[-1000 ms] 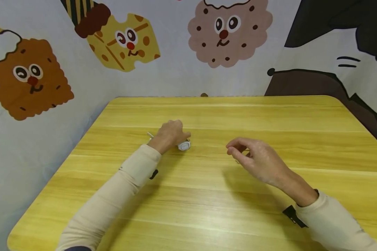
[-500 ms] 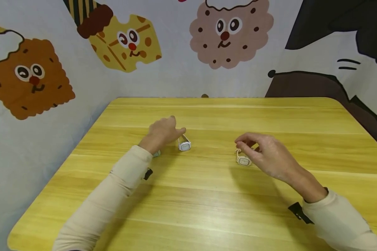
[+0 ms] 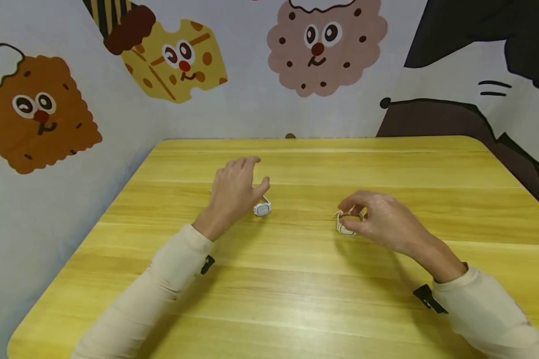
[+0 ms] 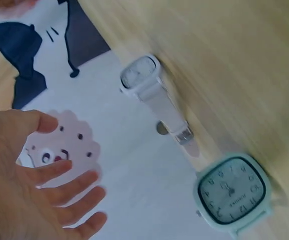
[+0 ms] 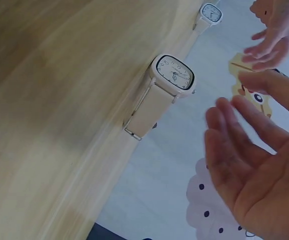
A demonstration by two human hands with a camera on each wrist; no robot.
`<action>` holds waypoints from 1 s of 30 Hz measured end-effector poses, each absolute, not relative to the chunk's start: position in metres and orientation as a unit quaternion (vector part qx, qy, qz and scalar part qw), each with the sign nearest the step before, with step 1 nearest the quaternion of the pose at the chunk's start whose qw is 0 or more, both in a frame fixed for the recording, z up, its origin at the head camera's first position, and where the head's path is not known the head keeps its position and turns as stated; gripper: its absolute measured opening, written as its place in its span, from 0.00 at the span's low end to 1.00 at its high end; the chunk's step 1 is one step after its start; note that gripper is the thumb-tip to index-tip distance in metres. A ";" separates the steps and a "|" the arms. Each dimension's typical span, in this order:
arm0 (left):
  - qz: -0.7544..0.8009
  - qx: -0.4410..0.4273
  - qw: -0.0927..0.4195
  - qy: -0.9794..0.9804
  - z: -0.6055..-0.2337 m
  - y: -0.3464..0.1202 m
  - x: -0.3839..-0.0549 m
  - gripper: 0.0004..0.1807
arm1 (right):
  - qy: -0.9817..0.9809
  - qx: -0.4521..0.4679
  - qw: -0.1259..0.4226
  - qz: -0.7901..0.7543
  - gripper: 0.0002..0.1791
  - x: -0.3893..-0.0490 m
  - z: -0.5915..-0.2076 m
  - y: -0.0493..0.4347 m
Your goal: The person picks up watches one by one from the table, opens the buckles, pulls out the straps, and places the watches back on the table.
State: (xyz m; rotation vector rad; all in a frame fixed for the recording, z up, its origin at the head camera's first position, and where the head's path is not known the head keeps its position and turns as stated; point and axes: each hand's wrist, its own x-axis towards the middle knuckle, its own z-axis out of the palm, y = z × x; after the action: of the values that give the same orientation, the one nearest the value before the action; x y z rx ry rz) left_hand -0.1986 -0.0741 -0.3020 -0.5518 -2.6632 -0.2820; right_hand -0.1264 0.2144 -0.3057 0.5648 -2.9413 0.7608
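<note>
- Head view: a white watch (image 3: 262, 209) rests on the table (image 3: 274, 299) just beside the left hand (image 3: 231, 192), its fingers spread; a cream watch (image 3: 345, 230) sits by the right hand (image 3: 382, 219), its fingers loosely curved. A careless sideways brush could tip either looped watch.
- Left wrist view: the spread fingers hold nothing; a rounded-square mint watch (image 4: 232, 190) sits near the white one.
- Right wrist view: the bent fingers pinch nothing; the cream watch's smooth strap (image 5: 152, 110) has a metal buckle (image 5: 133, 134).
</note>
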 end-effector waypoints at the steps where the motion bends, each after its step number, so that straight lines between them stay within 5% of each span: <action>1: -0.094 -0.206 0.217 -0.950 -0.302 -0.074 -0.195 0.26 | -0.953 0.185 0.017 0.240 0.11 -0.127 -0.306 0.214; 14: -0.068 -0.303 0.341 -0.888 -0.293 -0.058 -0.162 0.32 | -0.958 0.161 -0.081 0.222 0.16 -0.132 -0.316 0.216; 30: -0.125 -0.309 0.340 -0.880 -0.291 -0.056 -0.159 0.25 | -0.950 0.189 -0.063 0.242 0.09 -0.133 -0.322 0.214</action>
State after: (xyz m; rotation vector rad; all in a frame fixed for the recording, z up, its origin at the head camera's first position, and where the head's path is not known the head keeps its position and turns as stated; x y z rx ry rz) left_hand -0.1591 -0.0555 -0.2911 -0.8031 -2.2898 -0.3248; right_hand -0.1333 0.2137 -0.3218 0.6194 -3.1087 0.7917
